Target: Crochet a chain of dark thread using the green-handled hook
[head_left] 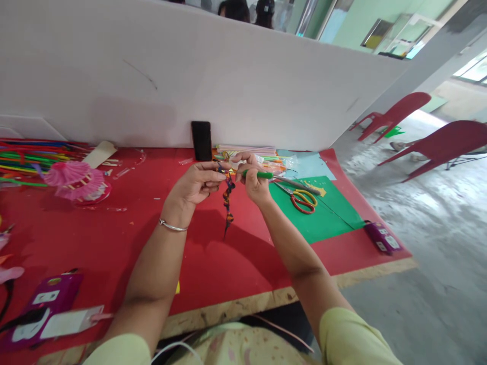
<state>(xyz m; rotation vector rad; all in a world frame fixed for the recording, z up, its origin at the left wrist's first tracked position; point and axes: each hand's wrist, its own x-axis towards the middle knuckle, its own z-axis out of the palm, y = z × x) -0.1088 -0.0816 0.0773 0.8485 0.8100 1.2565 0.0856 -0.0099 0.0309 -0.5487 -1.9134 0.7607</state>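
Observation:
Above the red tabletop, my left hand (198,183) pinches the top of a narrow, curled strip (227,197) in dark, orange and purple colours. The strip hangs down to a dark pointed end. My right hand (254,178), closed and level with the left, grips a thin tool with a green handle (263,175). That handle points right; the tool's working end is hidden among the fingers near the strip. Just right of this hand, scissors (304,198) with red and yellow handles lie on a green sheet (323,223).
A phone (201,140) leans against the white partition (160,76). Pink ruffled craftwork (79,181) and coloured sticks (26,162) lie at left. Purple boxes sit at the near left (53,294) and the right edge (382,237). Red chairs (445,147) stand beyond.

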